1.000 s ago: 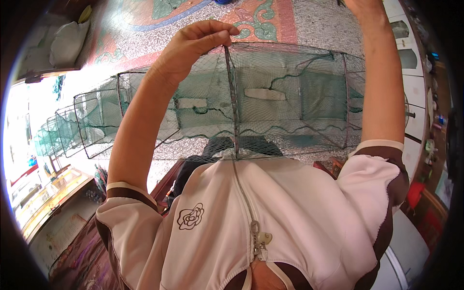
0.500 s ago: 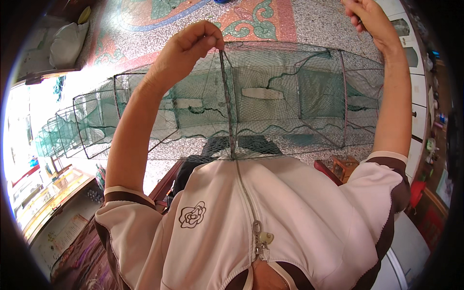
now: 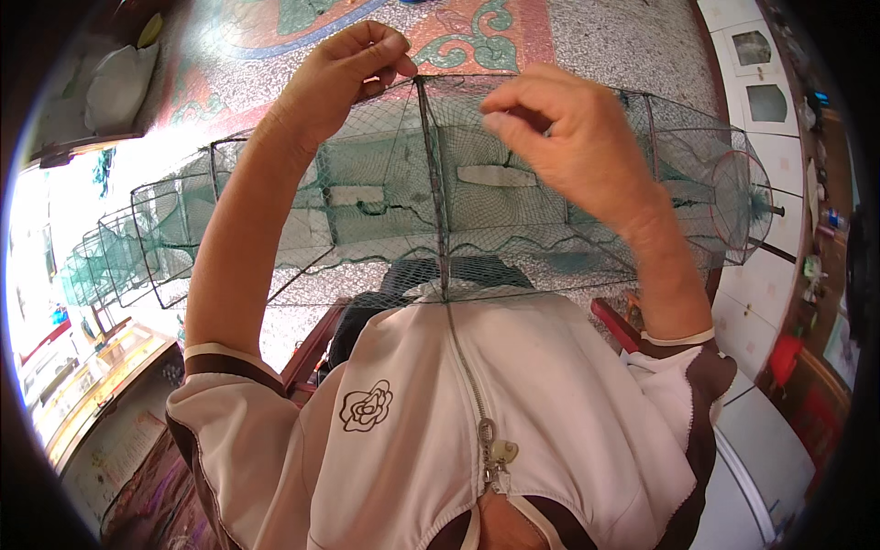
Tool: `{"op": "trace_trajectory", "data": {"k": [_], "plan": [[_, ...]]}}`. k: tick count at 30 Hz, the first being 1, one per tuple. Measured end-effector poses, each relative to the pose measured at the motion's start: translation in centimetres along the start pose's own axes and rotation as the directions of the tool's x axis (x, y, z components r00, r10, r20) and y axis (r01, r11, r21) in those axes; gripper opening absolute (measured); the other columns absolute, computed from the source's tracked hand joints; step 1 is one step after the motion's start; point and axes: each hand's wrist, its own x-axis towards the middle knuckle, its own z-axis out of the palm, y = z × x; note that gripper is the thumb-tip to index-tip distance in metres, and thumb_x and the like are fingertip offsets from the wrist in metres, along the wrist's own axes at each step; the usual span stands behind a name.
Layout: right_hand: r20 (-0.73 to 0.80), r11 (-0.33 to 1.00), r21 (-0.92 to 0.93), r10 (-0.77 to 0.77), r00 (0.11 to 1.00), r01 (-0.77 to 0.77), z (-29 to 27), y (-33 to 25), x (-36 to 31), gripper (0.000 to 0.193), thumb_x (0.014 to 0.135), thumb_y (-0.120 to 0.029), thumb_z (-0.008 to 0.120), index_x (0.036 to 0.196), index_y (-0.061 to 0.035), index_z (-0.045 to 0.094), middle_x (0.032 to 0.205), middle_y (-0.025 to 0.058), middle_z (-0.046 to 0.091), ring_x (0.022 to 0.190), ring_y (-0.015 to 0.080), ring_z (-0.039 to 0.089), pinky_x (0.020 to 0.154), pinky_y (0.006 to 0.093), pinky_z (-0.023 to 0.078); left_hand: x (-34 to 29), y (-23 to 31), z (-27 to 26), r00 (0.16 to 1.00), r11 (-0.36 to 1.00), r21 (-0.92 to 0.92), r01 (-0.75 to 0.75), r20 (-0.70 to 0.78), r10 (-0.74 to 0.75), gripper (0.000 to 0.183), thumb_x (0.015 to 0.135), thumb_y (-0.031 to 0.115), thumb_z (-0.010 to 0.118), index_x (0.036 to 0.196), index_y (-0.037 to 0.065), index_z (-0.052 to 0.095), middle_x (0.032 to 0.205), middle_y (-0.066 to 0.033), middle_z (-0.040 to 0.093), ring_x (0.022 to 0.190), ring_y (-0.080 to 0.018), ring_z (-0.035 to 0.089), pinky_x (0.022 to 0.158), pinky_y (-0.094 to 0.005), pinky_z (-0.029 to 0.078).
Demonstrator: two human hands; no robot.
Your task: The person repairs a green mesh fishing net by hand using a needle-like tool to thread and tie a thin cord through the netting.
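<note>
A long collapsible fish trap [image 3: 376, 220] of green netting on thin dark square frames stretches across in front of me, its near side at my lap. My left hand [image 3: 353, 64] is closed at the top corner of a middle frame [image 3: 429, 156], its fingertips pinching the netting edge there. Over the trap, right of that frame, hovers my right hand [image 3: 564, 128]. Its thumb and forefinger are drawn together in a pinch; whatever they hold is too small to make out. The trap's round right end [image 3: 747, 197] shows gathered netting.
White cabinets [image 3: 765, 174] line the right side, beyond the trap's end. At the left stands a low table [image 3: 110, 376] with things on it, in bright light. Red chair arms [image 3: 312, 353] flank my lap. A pale bag [image 3: 119, 87] sits at the upper left.
My right hand has swung in from the far upper right to above the trap's middle. My left hand has shifted slightly up and left, still at the frame's top.
</note>
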Motion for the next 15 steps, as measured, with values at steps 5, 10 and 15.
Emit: {"op": "trace_trajectory", "data": {"k": [5, 10, 15], "plan": [[-0.079, 0.997, -0.070, 0.030, 0.996, -0.036, 2.9, 1.3, -0.4, 0.007, 0.076, -0.009, 0.065, 0.079, -0.0031, 0.067, 0.075, 0.0111, 0.063, 0.069, 0.0292, 0.061, 0.064, 0.0375, 0.050, 0.3, 0.4, 0.4, 0.998, 0.964, -0.257, 0.061, 0.026, -0.056, 0.019, 0.097, 0.030, 0.053, 0.100, 0.012, 0.058, 0.089, 0.0025, 0.061, 0.084, -0.0062, 0.058, 0.071, -0.0173, 0.044], [-0.181, 0.991, -0.110, 0.057, 0.982, -0.077, 4.9, 1.9, -0.1, 0.006, 0.076, -0.009, 0.065, 0.075, -0.0024, 0.066, 0.076, 0.0120, 0.063, 0.071, 0.0307, 0.062, 0.065, 0.0389, 0.050, 1.0, -0.8, -0.8, 0.996, 0.934, -0.353, 0.057, 0.088, -0.027, 0.016, 0.097, 0.025, 0.053, 0.100, 0.009, 0.057, 0.096, 0.0003, 0.060, 0.082, -0.0064, 0.058, 0.064, -0.0151, 0.043], [-0.273, 0.999, -0.029, 0.024, 0.962, -0.033, 6.2, 1.9, 0.3, 0.007, 0.077, -0.006, 0.065, 0.079, -0.0016, 0.060, 0.076, 0.0124, 0.063, 0.070, 0.0308, 0.062, 0.063, 0.0385, 0.050, 1.4, -0.8, -0.7, 0.991, 0.977, -0.189, 0.095, 0.107, -0.076, 0.014, 0.095, 0.019, 0.057, 0.100, 0.006, 0.059, 0.092, 0.0002, 0.059, 0.074, -0.0024, 0.052, 0.054, -0.0120, 0.039]]}}
